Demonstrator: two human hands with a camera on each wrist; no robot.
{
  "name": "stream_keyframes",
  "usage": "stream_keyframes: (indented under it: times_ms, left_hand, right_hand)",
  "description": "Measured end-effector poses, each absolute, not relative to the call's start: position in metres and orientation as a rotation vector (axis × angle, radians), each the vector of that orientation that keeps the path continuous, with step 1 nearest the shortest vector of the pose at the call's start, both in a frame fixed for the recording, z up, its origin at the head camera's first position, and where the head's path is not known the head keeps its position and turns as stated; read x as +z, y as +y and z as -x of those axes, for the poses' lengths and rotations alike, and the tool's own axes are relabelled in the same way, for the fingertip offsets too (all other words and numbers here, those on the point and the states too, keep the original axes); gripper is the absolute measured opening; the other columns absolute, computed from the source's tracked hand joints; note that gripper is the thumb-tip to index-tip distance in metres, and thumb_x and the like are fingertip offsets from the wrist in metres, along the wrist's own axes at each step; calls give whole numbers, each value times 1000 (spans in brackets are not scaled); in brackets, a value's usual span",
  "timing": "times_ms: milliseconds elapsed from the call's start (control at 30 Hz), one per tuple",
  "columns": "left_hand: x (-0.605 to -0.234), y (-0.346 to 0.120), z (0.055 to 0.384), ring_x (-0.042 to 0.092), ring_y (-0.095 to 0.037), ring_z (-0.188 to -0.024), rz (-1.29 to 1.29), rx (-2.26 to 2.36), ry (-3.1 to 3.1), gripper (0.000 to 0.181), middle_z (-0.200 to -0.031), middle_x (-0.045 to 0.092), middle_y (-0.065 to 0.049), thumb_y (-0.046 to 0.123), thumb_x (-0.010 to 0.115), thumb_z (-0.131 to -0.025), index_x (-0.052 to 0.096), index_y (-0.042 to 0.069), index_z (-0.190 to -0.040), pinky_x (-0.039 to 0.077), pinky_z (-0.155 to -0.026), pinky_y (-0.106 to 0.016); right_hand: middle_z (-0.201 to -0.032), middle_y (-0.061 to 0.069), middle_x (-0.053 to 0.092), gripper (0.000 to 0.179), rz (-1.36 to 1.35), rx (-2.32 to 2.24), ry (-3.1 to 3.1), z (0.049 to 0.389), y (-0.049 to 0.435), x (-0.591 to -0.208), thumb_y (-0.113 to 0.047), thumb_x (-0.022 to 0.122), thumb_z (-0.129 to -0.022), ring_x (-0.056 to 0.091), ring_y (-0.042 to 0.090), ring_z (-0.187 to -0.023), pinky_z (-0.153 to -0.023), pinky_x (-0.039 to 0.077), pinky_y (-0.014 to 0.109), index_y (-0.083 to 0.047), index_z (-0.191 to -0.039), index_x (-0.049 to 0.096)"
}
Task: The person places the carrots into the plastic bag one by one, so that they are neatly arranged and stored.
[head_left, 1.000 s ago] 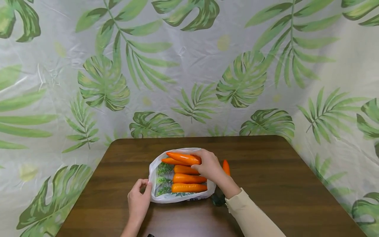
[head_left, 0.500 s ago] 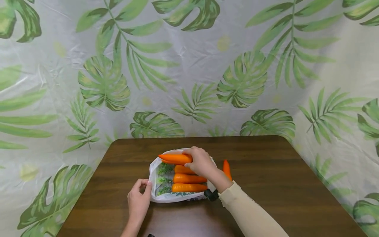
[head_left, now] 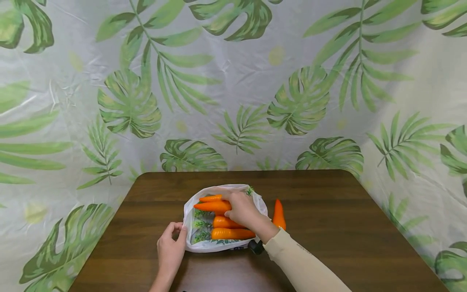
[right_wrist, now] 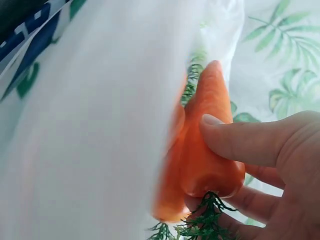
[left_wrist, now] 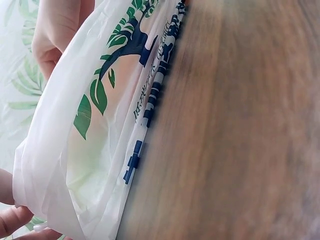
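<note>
A white plastic bag (head_left: 204, 246) lies on the table with its mouth spread open and several orange carrots (head_left: 231, 234) with green tops inside. Its left rim is pinched between the thumb and fingers of my left hand (head_left: 171, 245); in the left wrist view, fingers (left_wrist: 14, 220) sit at the edge of the plastic. My right hand (head_left: 243, 209) reaches into the bag and grips the thick end of a carrot (right_wrist: 212, 145), whose tip points left. It lies over the other carrots in the head view. The green top (right_wrist: 207, 220) of this carrot hangs below my right palm.
Another carrot (head_left: 279, 215) lies on the brown wooden table (head_left: 328, 227), just right of the bag, partly hidden by my right forearm. A leaf-patterned sheet (head_left: 237, 89) hangs behind the table. A black device (head_left: 256, 246) is at my right wrist.
My right hand has moved left and lower into the bag with the carrot, from the far rim to over the other carrots. My left hand stays at the bag's left rim.
</note>
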State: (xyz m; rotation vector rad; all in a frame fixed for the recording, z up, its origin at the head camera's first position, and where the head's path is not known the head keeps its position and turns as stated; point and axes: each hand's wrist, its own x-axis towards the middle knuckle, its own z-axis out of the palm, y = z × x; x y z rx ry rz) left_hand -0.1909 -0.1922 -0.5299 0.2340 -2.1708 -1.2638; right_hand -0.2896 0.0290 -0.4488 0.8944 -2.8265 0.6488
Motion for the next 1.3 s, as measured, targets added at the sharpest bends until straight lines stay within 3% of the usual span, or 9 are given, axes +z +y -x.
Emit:
stream_keyframes:
  times_ms: [133, 333, 533, 633, 767, 867, 1000, 1067, 1300]
  left_hand:
    - [-530, -193, 192, 71, -27, -91, -234, -1265, -2168, 10, -99, 75, -5, 6, 72, -90, 67, 12, -83, 48, -83, -49]
    - [-529, -192, 190, 71, -27, -92, -249, -1271, -2185, 11, -98, 75, -4, 7, 72, -90, 66, 12, -83, 48, -83, -49]
    - [-529, -191, 188, 70, -27, -93, -268, -1284, -2199, 10, -98, 75, -3, 9, 73, -90, 66, 13, -83, 48, -83, -48]
    - [-528, -191, 188, 69, -28, -93, -273, -1294, -2200, 10, -98, 75, -4, 9, 72, -90, 66, 13, -83, 48, -83, -49]
    - [-527, -191, 189, 70, -29, -94, -274, -1297, -2197, 10, -99, 75, -5, 9, 72, -90, 66, 12, -83, 48, -84, -50]
    - [-526, -191, 189, 70, -28, -93, -272, -1286, -2200, 10, -99, 75, -4, 9, 73, -90, 66, 12, -83, 48, -84, -49]
    - [-526, -191, 189, 69, -27, -92, -262, -1270, -2203, 10, -99, 75, -4, 9, 73, -90, 66, 12, -83, 47, -83, -49]
    - [-525, -191, 188, 69, -27, -92, -258, -1266, -2203, 10, -99, 74, -4, 9, 73, -90, 66, 12, -83, 47, -82, -48]
    - [-526, -191, 189, 69, -28, -91, -251, -1266, -2195, 10, -99, 74, -5, 8, 73, -90, 66, 11, -83, 47, -82, -49]
  right_hand:
    - [-110, -1, 69, 32, -859, 541, -2854, 288, 25, -449, -18, 82, -84, 59, 15, -95, -79, 48, 31, -18, -115, 73]
    - [-94, -5, 67, 23, -851, 522, -2845, 287, 25, -453, -29, 86, -81, 57, 15, -90, -73, 47, 29, -18, -99, 75]
    - [-111, -2, 67, 24, -847, 471, -2846, 285, 27, -458, -26, 85, -81, 57, 18, -106, -82, 49, 33, -19, -103, 77]
    - [-106, -2, 69, 27, -854, 469, -2828, 284, 29, -455, -27, 86, -81, 59, 18, -101, -81, 50, 33, -19, -105, 77]
    - [-99, -3, 67, 61, -866, 521, -2793, 282, 34, -447, -19, 86, -80, 58, 17, -88, -68, 50, 30, -37, -133, 63]
    - [-110, 1, 66, 81, -825, 562, -2800, 278, 41, -438, -17, 86, -81, 59, 20, -94, -71, 52, 34, -48, -145, 48]
    - [-119, 5, 63, 57, -755, 578, -2820, 274, 51, -427, -24, 85, -82, 59, 24, -101, -79, 52, 40, -30, -135, 64]
    - [-116, 5, 62, 49, -733, 607, -2826, 274, 55, -423, -25, 85, -82, 58, 22, -95, -75, 52, 39, -20, -129, 69]
    - [-114, 2, 60, 52, -655, 705, -2790, 269, 71, -412, -28, 85, -82, 57, 17, -89, -68, 49, 34, -23, -130, 67]
